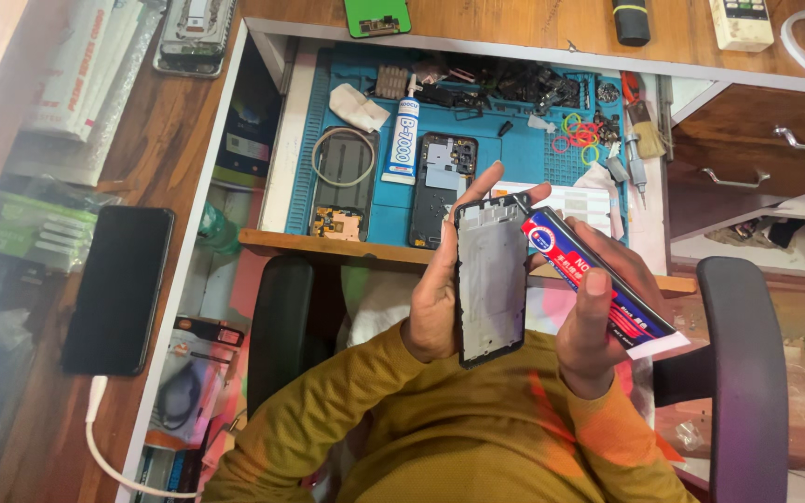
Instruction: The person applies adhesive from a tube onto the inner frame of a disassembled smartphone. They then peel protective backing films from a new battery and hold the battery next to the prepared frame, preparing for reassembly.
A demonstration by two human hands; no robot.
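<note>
The wooden tabletop carries a blue work mat at twelve o'clock, with an opened phone on it. Below, the left hand grasps a phone frame upright, long axis twelve to six. The right hand clenches a glue tube, nozzle toward ten o'clock, touching the frame's upper right edge.

left hand gripping, right hand gripping
</note>
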